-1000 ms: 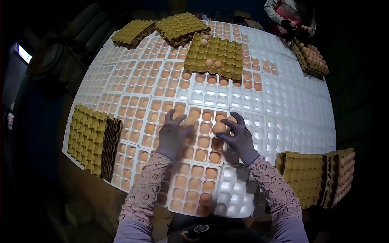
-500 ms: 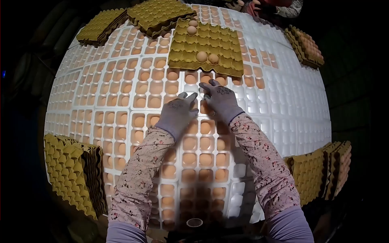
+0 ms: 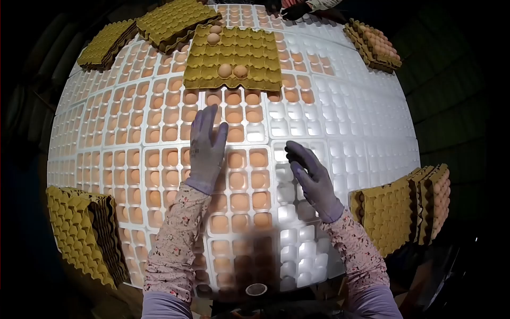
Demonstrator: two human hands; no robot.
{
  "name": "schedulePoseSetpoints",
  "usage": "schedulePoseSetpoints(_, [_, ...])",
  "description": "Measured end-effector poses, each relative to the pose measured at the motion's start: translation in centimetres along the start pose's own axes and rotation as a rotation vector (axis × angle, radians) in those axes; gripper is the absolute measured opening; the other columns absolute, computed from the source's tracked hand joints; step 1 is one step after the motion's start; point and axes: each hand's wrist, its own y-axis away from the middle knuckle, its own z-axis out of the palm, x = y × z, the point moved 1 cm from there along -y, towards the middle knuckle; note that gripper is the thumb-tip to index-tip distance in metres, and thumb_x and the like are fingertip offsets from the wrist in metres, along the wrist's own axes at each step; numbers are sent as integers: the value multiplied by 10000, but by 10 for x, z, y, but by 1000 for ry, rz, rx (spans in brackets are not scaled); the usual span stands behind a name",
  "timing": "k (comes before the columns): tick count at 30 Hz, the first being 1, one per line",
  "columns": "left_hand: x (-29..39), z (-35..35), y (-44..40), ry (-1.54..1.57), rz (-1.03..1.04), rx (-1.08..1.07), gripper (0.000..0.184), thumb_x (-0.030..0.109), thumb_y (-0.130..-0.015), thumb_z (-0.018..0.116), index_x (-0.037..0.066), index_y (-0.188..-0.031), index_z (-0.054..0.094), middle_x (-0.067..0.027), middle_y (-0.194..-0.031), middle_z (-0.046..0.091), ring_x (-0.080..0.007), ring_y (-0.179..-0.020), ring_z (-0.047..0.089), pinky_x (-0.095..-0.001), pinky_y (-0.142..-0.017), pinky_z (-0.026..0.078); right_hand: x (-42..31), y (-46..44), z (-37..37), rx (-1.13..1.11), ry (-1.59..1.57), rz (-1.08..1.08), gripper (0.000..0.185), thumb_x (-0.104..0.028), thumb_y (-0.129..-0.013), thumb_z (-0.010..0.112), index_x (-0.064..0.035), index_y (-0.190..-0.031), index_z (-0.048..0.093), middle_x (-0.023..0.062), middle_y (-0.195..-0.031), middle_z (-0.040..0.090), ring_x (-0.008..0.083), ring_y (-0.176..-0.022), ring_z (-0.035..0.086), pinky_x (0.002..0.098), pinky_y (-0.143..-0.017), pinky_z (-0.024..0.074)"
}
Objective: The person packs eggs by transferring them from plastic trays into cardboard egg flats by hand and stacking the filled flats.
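Observation:
My left hand [image 3: 206, 151], in a grey-purple glove, is open with fingers stretched forward over a white tray [image 3: 222, 142] of brown eggs. Some cells beneath it are hidden. My right hand [image 3: 316, 189], gloved alike, hovers half-curled over white tray cells [image 3: 287, 192] to the right, thumb apart from the fingers and nothing held. Ahead of both hands, an olive egg carton [image 3: 241, 53] lies across the trays. It carries two eggs [image 3: 232, 70] near its front edge and two more eggs [image 3: 213, 35] at its far left corner.
Stacked egg cartons stand at the back left [image 3: 175, 24], far left [image 3: 106, 45] and near left [image 3: 85, 228]. At the right are a carton stack [image 3: 393, 212] and, farther back, cartons with eggs [image 3: 374, 45]. Another person's dark-gloved hand [image 3: 296, 10] shows at the far edge.
My hands have separated: the left reaches farther forward and left, while the right has drawn back toward me. The whole view has shifted, so the carton appears farther left.

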Motion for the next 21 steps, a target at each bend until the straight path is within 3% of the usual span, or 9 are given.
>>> schedulePoseSetpoints(3, [54, -2, 90, 135, -97, -281, 490, 164, -973, 632, 30, -1426, 501, -195, -1417, 524, -353, -1373, 449, -418, -1148, 374, 8, 112, -68, 40, 482, -6, 478, -108, -935, 654, -105, -1403, 558, 119, -1396, 563, 280, -1336, 499, 406, -1114, 415])
schedulePoseSetpoints(9, [183, 63, 259, 497, -453, -713, 680, 217, -960, 680, -16, -1512, 360, -220, -1497, 436, -317, -1348, 492, -380, -1121, 410, 49, 298, -281, 655, 957, 280, 554, -236, -977, 611, -108, -1491, 450, 193, -1487, 477, 384, -1409, 401, 442, -1154, 350])
schedulePoseSetpoints(11, [231, 105, 296, 402, -287, -743, 780, 266, -950, 693, -54, -1530, 282, -259, -1539, 359, -360, -1407, 418, -405, -1150, 373, 76, 332, -327, 701, 946, 453, 579, -300, -998, 575, -115, -1521, 409, 207, -1555, 395, 393, -1432, 368, 443, -1162, 338])
schedulePoseSetpoints(13, [259, 158, 326, 326, -130, -687, 838, 282, -946, 696, -81, -1534, 223, -297, -1567, 274, -401, -1460, 318, -424, -1181, 324, 89, 345, -347, 677, 958, 480, 607, -378, -1010, 538, -94, -1525, 390, 238, -1479, 483, 405, -1363, 456, 437, -1110, 386])
schedulePoseSetpoints(15, [286, 195, 336, 300, -267, -710, 898, 275, -946, 692, -85, -1554, 137, -310, -1580, 234, -427, -1482, 257, -421, -1203, 288, 107, 349, -368, 561, 724, 674, 587, -424, -999, 537, -51, -1447, 471, 271, -1312, 605, 429, -1218, 569, 438, -1004, 447])
schedulePoseSetpoints(16, [302, 200, 343, 275, -285, -672, 898, 275, -946, 692, -85, -1554, 137, -310, -1580, 234, -427, -1482, 257, -421, -1203, 288, 130, 358, -386, 625, 621, 453, 561, -461, -980, 544, -21, -1328, 560, 248, -1034, 677, 377, -979, 657, 417, -849, 484])
schedulePoseSetpoints(18, [324, 197, 344, 558, -404, -532, 917, 217, -983, 646, -20, -1591, 2, -266, -1615, 187, -352, -1511, 227, -376, -1182, 322, 83, 364, -384, 498, 79, 580, 399, -280, -982, 595, -9, -1274, 599, 23, -851, 617, 154, -783, 574, 316, -705, 470])
schedulePoseSetpoints(20, [326, 166, 329, 659, -275, -467, 923, 178, -981, 651, 17, -1602, -13, -229, -1631, 205, -283, -1516, 227, -351, -1185, 317, 24, 377, -355, 456, -309, 283, 530, -122, -971, 565, -17, -1475, 437, 86, -1232, 630, 188, -1086, 611, 311, -938, 490])
schedulePoseSetpoints(21, [326, 139, 317, 690, -212, -452, 897, 173, -985, 646, 27, -1607, 17, -217, -1636, 215, -270, -1520, 226, -352, -1200, 293, 12, 385, -342, 418, -310, 216, 552, -174, -986, 564, -8, -1491, 417, 121, -1354, 556, 214, -1200, 559, 333, -1011, 450])
